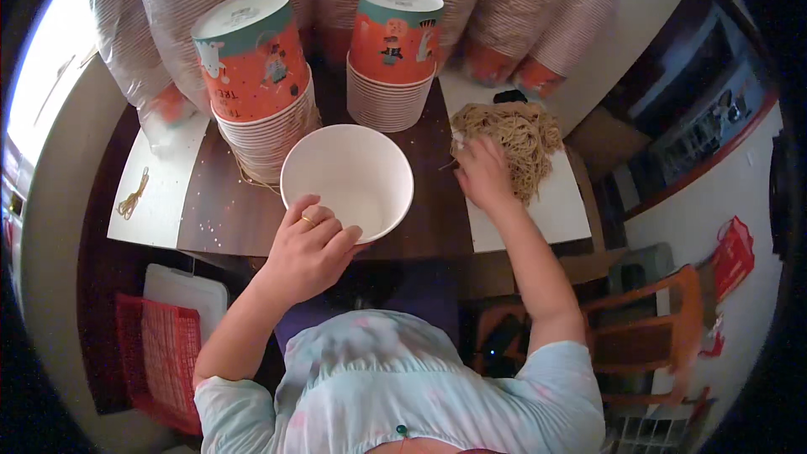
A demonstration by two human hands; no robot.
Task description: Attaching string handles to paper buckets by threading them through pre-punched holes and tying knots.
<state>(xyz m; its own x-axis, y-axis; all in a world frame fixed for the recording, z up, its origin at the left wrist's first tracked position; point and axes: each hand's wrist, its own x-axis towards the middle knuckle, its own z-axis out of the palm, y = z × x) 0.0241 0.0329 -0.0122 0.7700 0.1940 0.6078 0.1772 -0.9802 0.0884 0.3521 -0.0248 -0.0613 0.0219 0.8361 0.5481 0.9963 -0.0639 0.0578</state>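
Observation:
A large white-lined paper bucket [349, 176] stands at the table's front edge with its mouth tilted toward me. My left hand [311, 248] grips its near rim, fingers curled over the edge. To the right, a heap of tan cords [525, 147] lies tangled on the table. My right hand [485, 172] is at the heap's left side, its fingers bent around cord there; the fingertips are partly lost among the strands. Behind the bucket stand two stacks of upside-down orange and green paper buckets, the left stack [261, 76] and the right stack [395, 50].
Several plastic-wrapped bucket stacks [521, 8] line the back of the table [433, 202]. A small bundle of yellowish cord [133, 193] lies at the left on a white panel. Below are a red basket [164, 353] at left and a wooden chair [647, 328] at right.

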